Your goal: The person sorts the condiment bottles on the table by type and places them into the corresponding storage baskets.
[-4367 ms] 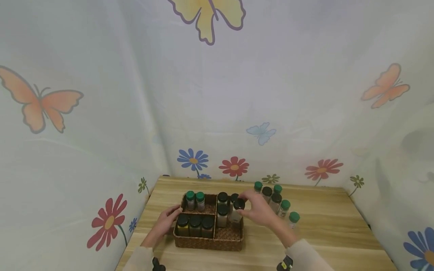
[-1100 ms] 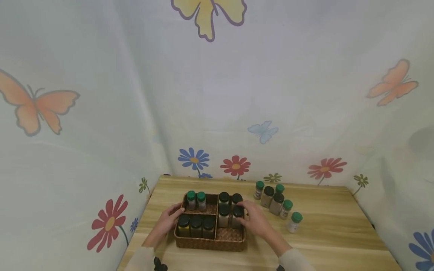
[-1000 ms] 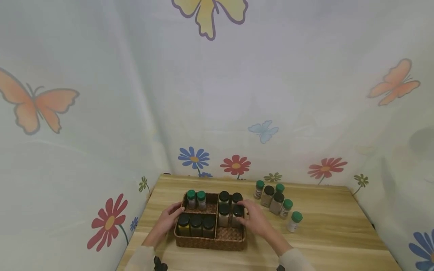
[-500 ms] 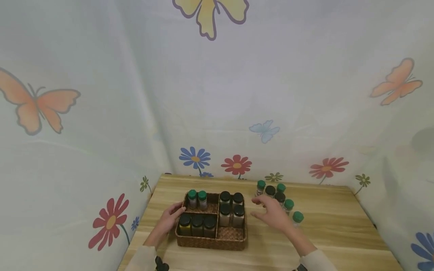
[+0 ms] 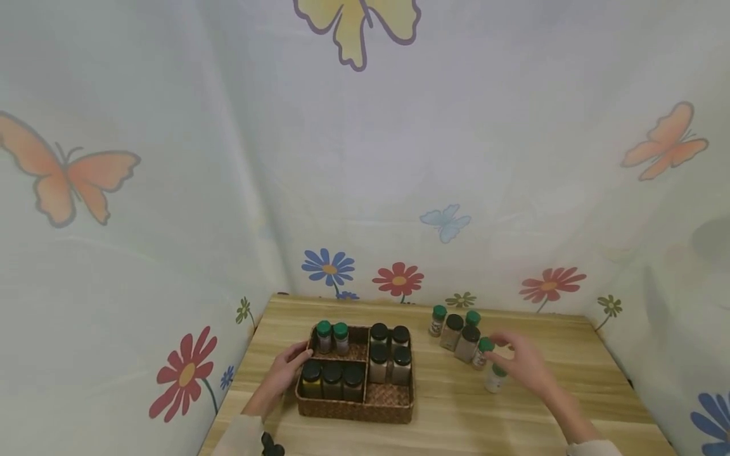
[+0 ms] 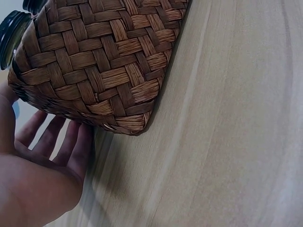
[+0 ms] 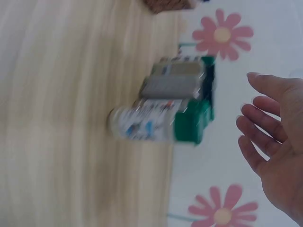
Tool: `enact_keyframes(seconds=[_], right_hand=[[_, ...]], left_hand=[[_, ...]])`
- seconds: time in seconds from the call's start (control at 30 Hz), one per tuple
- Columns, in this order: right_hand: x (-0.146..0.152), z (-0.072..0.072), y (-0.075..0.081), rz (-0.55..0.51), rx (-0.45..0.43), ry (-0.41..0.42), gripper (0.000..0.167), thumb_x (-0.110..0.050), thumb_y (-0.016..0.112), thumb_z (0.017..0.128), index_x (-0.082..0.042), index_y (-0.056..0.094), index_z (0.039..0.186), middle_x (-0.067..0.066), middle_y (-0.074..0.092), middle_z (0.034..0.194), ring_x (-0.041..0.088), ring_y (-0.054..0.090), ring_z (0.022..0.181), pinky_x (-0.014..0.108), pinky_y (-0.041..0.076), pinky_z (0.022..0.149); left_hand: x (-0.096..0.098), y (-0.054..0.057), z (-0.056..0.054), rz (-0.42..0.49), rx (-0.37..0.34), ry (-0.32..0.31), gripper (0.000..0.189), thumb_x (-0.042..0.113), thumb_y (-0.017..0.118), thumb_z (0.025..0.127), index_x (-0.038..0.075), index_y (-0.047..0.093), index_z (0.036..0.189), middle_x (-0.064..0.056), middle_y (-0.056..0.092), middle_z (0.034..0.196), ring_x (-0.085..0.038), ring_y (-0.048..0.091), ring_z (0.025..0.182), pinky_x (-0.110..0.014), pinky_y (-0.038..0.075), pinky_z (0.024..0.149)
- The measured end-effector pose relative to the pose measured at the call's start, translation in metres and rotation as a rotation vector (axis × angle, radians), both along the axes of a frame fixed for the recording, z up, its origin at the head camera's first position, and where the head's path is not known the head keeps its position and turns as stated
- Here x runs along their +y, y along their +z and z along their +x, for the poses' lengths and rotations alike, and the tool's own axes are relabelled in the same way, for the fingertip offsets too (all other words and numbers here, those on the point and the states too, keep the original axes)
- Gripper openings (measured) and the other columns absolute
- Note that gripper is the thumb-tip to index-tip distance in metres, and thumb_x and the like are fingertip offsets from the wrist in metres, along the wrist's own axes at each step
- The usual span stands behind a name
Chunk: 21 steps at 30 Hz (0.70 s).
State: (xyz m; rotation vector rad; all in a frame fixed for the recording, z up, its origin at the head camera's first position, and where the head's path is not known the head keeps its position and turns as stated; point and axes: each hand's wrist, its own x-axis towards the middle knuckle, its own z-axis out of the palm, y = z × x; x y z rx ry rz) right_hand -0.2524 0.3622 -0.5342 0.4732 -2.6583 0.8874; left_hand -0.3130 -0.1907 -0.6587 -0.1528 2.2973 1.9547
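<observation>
One green-capped jar (image 7: 147, 124) stands near the right fingers (image 7: 264, 121).

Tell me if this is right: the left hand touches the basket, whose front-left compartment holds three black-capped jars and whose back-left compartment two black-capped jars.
One mistake: the two jars in the back-left compartment have green caps, as the head view shows. The left hand touches the basket, and its front-left compartment holds three black-capped jars.

wooden table (image 5: 450, 415) | 1 woven basket (image 5: 355, 410) | right of it: 4 green-capped bottles (image 5: 493, 381) | 2 black-capped jars (image 5: 467, 346)
</observation>
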Motion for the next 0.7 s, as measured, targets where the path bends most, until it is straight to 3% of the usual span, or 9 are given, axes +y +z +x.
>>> enact_keyframes(seconds=[0.17, 0.33, 0.5, 0.7], right_hand=[[0.019, 0.006, -0.016, 0.017, -0.027, -0.024, 0.038, -0.014, 0.087, 0.089, 0.005, 0.072, 0.117, 0.021, 0.073, 0.112, 0.040, 0.069, 0.102, 0.058, 0.060, 0.084], [0.031, 0.006, -0.032, 0.011, -0.116, -0.043, 0.047, -0.017, 0.087, 0.089, 0.007, 0.069, 0.125, 0.023, 0.071, 0.118, 0.043, 0.068, 0.108, 0.059, 0.059, 0.088], [0.035, 0.006, -0.045, -0.019, -0.169, -0.083, 0.043, -0.013, 0.085, 0.090, 0.006, 0.068, 0.124, 0.016, 0.073, 0.113, 0.033, 0.070, 0.104, 0.057, 0.059, 0.088], [0.030, 0.010, -0.054, -0.045, -0.148, -0.102, 0.037, -0.012, 0.086, 0.089, 0.003, 0.071, 0.120, 0.007, 0.075, 0.105, 0.025, 0.070, 0.096, 0.041, 0.063, 0.080]], left_hand=[[-0.002, -0.001, 0.001, 0.010, -0.012, 0.001, 0.065, 0.043, 0.069, 0.104, 0.006, 0.052, 0.155, -0.022, 0.051, 0.157, -0.039, 0.049, 0.144, -0.057, 0.041, 0.117], [-0.001, 0.000, -0.001, 0.015, -0.008, -0.009, 0.068, 0.045, 0.069, 0.103, 0.005, 0.051, 0.155, -0.024, 0.049, 0.158, -0.041, 0.047, 0.145, -0.059, 0.039, 0.118], [0.004, 0.000, -0.001, 0.016, -0.004, 0.000, 0.063, 0.041, 0.068, 0.105, 0.006, 0.052, 0.155, -0.022, 0.052, 0.156, -0.038, 0.049, 0.143, -0.057, 0.041, 0.118], [0.001, -0.001, 0.002, 0.019, 0.006, 0.007, 0.061, 0.039, 0.067, 0.106, 0.004, 0.053, 0.154, -0.022, 0.054, 0.154, -0.037, 0.053, 0.140, -0.052, 0.045, 0.115]])
